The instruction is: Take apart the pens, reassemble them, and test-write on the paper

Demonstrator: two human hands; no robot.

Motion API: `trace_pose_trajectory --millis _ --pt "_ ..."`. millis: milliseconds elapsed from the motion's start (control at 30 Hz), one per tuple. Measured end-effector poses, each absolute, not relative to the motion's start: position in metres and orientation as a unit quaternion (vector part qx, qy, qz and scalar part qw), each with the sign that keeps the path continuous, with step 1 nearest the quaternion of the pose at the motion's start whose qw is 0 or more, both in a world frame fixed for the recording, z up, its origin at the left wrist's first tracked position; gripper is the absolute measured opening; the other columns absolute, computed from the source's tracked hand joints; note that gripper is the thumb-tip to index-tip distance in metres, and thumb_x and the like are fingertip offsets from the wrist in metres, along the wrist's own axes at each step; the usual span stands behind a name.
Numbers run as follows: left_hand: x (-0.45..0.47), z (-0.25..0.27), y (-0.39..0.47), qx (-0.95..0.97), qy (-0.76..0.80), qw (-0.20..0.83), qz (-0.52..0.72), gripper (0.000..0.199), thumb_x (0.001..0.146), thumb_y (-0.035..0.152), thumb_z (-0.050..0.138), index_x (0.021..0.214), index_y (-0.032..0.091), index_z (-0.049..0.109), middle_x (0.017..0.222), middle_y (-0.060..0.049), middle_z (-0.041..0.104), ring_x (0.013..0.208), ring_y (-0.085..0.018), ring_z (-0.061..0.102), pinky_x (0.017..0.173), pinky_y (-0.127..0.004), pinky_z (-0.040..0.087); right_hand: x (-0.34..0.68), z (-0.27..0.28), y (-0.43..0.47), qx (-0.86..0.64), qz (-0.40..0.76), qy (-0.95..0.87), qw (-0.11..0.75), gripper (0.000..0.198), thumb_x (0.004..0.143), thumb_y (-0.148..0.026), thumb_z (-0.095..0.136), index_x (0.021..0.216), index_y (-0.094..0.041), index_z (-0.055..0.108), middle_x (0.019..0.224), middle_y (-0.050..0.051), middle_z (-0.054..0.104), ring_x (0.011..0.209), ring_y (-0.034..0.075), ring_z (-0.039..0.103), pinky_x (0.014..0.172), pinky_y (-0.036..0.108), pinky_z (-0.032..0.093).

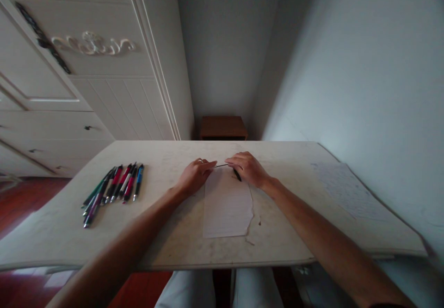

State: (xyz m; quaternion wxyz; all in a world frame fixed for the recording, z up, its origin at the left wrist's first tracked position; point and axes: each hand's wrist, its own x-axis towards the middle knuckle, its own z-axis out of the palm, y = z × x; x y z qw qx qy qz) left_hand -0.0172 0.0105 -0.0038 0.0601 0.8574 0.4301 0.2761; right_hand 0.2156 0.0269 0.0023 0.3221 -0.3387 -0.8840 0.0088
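Note:
A thin dark rod (222, 165), which looks like a pen refill, spans the gap between my two hands over the top of a lined sheet of paper (227, 211). My left hand (196, 175) pinches its left end, and a ring shows on one finger. At the other end, the fingers of my right hand (249, 168) are closed on it. A black pen part (237, 175) sticks out below my right hand; whether the hand holds it or it lies on the paper I cannot tell. The sheet has a torn right edge.
Several pens (118, 185) lie in a group on the left of the white table (166, 248). A paper covered with writing (347, 190) lies at the right, by the wall. Behind the table stand a brown wooden piece of furniture (224, 126) and a white cabinet (121, 90).

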Motion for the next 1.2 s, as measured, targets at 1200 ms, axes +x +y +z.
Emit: trace_pose_trajectory --millis 1200 --pt "-0.013 0.001 0.002 0.865 0.413 0.042 0.282 0.022 0.092 0.026 0.055 0.105 0.021 0.071 0.087 -0.008 0.071 0.075 -0.018 0.065 0.072 -0.029 0.051 0.203 0.007 0.013 -0.358 0.044 -0.866 0.346 0.016 0.090 -0.025 0.063 0.103 -0.021 0.070 0.095 0.007 0.076 0.084 0.020 0.068 0.083 0.035 0.044"
